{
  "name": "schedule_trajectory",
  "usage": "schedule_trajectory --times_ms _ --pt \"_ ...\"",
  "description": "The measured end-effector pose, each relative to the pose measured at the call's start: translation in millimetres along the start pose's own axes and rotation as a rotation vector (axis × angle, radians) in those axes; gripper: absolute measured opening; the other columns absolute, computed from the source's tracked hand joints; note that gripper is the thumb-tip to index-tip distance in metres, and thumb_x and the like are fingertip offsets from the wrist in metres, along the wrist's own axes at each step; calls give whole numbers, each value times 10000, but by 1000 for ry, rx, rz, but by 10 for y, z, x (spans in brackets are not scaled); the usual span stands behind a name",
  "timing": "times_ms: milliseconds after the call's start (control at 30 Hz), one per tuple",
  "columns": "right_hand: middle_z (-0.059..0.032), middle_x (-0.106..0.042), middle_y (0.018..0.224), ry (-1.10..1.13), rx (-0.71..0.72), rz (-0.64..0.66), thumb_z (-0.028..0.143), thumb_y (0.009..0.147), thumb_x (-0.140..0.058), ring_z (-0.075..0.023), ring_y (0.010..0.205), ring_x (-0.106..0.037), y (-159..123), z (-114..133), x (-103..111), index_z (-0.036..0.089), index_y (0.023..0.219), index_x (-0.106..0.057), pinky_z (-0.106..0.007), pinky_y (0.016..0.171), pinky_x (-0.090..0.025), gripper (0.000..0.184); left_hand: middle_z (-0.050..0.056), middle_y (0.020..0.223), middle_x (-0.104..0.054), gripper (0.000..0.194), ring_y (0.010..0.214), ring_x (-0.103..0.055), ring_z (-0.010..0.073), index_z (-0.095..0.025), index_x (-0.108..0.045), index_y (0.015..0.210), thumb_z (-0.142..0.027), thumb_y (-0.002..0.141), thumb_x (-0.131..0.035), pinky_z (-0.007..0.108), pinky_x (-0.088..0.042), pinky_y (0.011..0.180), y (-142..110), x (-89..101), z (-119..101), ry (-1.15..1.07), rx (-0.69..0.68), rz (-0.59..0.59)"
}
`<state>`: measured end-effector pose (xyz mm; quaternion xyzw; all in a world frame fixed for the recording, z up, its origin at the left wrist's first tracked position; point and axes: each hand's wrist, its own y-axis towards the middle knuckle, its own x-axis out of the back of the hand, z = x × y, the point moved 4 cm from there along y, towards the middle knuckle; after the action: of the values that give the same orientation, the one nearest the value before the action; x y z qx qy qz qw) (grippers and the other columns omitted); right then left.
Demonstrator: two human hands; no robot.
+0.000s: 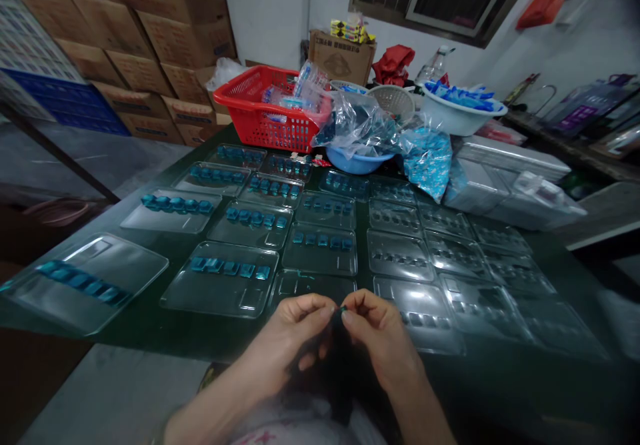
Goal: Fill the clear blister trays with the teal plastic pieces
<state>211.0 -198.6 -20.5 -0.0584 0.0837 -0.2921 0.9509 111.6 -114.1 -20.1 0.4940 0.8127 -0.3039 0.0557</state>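
My left hand (295,331) and my right hand (377,328) meet at the table's front edge, thumbs and fingers pinched. Between their fingertips is a small dark teal piece (340,309), mostly covered, its kind too small to make out. Just beyond the hands lies a clear plastic tray (305,283), partly hidden by my left hand. To its left, another clear tray (210,298) carries a row of teal gem-like blocks (231,268). Right of my hands, a clear tray (400,291) shows a row of colourless moulded hollows.
More clear trays cover the dark green table (150,338). Behind them stand a red basket (270,125), a light blue basin (357,161) under plastic bags, a patterned blue bag (425,158) and a white basin (460,121). Cardboard boxes (120,51) are stacked at the back left.
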Motion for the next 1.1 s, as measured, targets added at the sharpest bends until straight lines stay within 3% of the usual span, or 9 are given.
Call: schedule_trajectory --times_ms 133,267,500,667,900,1033,1100 --pt "50 -462 602 29 13 -15 246 739 -574 -62 522 -407 19 12 -23 164 739 -548 -177 480 -315 86 -30 497 -505 233 356 -334 26 -175 -575 905 -332 734 -552 156 -197 345 -2 28 -34 106 -92 -80" --pt "41 -487 614 77 -6 6 242 739 -584 -68 543 -446 38 2 -69 162 739 -536 -183 503 -342 93 -32 502 -495 199 371 -327 29 -159 -563 828 -334 733 -554 164 -207 352 21 38 -50 150 -159 -135" --pt "22 -547 685 192 -2 1 190 705 -616 -75 511 -529 33 -18 -127 173 846 -561 -184 478 -378 152 -8 556 -509 158 463 -413 61 -168 -490 759 -325 779 -489 150 -176 342 62 -21 -40 -104 -80 -15" --pt "21 -552 631 97 -3 -129 202 711 -609 -85 502 -533 33 -55 -109 166 809 -554 -178 457 -378 118 -29 531 -484 153 445 -402 50 -177 -471 746 -324 775 -499 137 -175 337 76 -30 -78 -115 -79 -54" --pt "18 -549 545 -83 -3 -168 232 723 -589 -75 478 -471 26 58 -134 149 666 -544 -171 434 -347 111 -51 511 -452 171 432 -378 40 -181 -462 721 -335 753 -529 125 -212 342 106 1 -101 -27 -144 -172" --pt "32 -514 535 -89 11 -180 233 720 -589 -69 470 -454 9 88 -137 155 645 -524 -168 430 -345 127 -54 512 -438 165 430 -377 40 -181 -469 728 -333 757 -524 128 -210 340 110 -6 -90 -36 -144 -159" --pt "32 -517 578 -23 0 -171 246 718 -593 -72 475 -462 13 61 -136 162 741 -534 -170 417 -349 105 -48 536 -440 159 452 -397 48 -181 -472 738 -332 762 -516 134 -211 341 111 -18 -94 -63 -147 -123"
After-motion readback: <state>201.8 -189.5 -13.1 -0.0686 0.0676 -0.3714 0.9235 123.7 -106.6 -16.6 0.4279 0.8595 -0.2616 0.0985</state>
